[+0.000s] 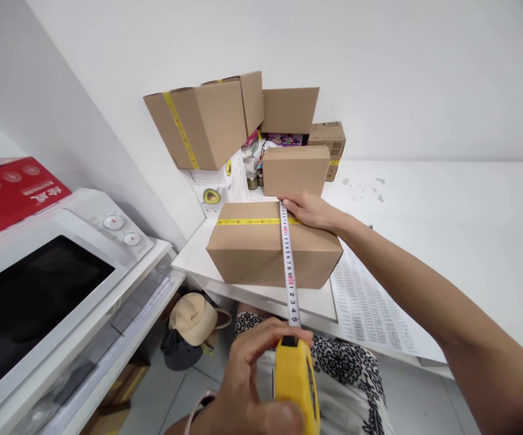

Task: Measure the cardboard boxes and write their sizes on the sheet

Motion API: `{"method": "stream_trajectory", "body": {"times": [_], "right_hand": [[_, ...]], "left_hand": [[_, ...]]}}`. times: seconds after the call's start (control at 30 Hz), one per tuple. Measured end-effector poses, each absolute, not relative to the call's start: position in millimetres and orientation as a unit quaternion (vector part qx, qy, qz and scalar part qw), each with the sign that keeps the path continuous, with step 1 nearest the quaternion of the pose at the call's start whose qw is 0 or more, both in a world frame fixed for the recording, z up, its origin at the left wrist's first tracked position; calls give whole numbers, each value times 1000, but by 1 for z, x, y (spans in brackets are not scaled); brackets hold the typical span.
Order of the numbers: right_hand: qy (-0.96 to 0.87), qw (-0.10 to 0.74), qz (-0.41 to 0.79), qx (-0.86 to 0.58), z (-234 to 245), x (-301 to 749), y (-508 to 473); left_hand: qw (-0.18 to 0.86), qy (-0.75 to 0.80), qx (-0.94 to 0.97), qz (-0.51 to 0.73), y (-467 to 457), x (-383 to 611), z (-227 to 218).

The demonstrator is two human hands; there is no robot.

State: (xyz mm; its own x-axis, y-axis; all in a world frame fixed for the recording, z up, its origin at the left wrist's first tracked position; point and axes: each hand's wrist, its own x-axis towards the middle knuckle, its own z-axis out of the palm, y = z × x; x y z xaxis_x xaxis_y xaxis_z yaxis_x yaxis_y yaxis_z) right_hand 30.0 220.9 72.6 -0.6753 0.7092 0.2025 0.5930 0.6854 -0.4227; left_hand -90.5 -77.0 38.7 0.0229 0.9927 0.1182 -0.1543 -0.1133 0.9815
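Note:
My left hand is wrapped round a yellow tape measure low in the view, close to my lap. Out of its case runs the white tape blade, stretched away from me across the top of a closed cardboard box. Yellow printed packing tape crosses that box's top. At the box's far edge, the fingers of my right hand pinch the blade's end; the hook itself is hidden. The blade reaches past the near edge of the box, with numbers just above 20 showing near the case.
Behind stand another cardboard box, stacked boxes and small jars. A white microwave with a red box on top is at left. Printed sheets lie on the white table. A cap hangs below.

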Motion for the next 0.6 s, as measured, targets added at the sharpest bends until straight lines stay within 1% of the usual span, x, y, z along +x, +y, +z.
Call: {"method": "stream_trajectory", "body": {"times": [0.1,0.23,0.3,0.5,0.6], "right_hand": [[-889,173,165,-390,78,31,214],[-880,167,131,-425,80,32,207],[-877,173,133,-429,80,31,209],[-848,191,155,-470,77,23,230],[-829,207,199,-480,75,22,239]], "left_hand": [[501,410,521,556,-77,-91,33],[519,385,539,540,-74,-89,15],[517,384,544,538,-73,-89,11],[474,421,550,543,-65,-89,26],[468,420,547,553,-60,-87,32]]}}
